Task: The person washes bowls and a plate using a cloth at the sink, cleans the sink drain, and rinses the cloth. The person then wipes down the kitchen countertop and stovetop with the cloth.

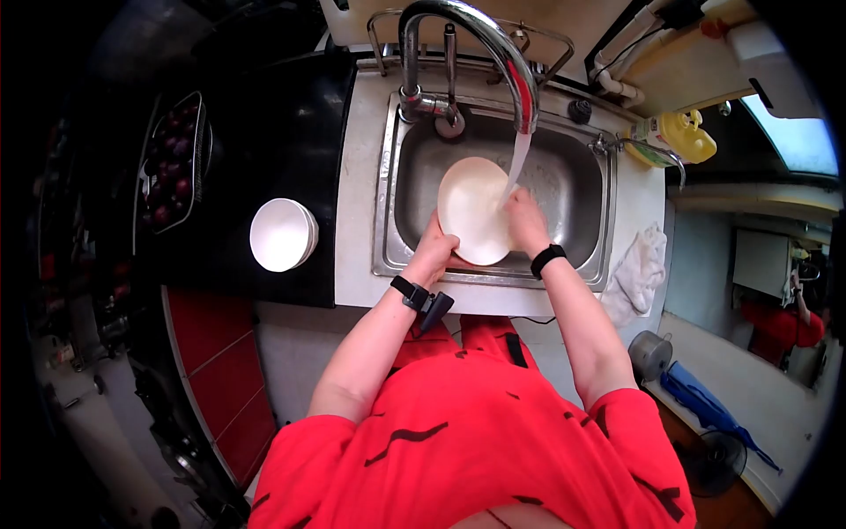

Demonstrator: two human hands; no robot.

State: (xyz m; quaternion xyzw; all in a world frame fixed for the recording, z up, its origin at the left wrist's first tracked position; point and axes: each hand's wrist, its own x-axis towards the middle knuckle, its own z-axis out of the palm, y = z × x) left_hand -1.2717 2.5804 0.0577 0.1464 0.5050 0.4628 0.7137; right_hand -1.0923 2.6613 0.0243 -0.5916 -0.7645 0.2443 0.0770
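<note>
A white plate (474, 212) is tilted over the steel sink (414, 176), under a stream of water from the chrome faucet (476, 19). My left hand (434, 250) grips the plate's lower left edge, the thumb on its face. On the plate's right side, my right hand (526, 220) has its fingers closed at the rim, close to where the water lands. Whether it also holds something small is hidden. Black bands circle both wrists.
White bowls (282, 234) stand stacked on the black counter left of the sink. Farther left is a wire basket (196, 167) of dark red round items. Right of the sink are a white cloth (638, 273), a yellow jug (683, 138) and a small tap (656, 150).
</note>
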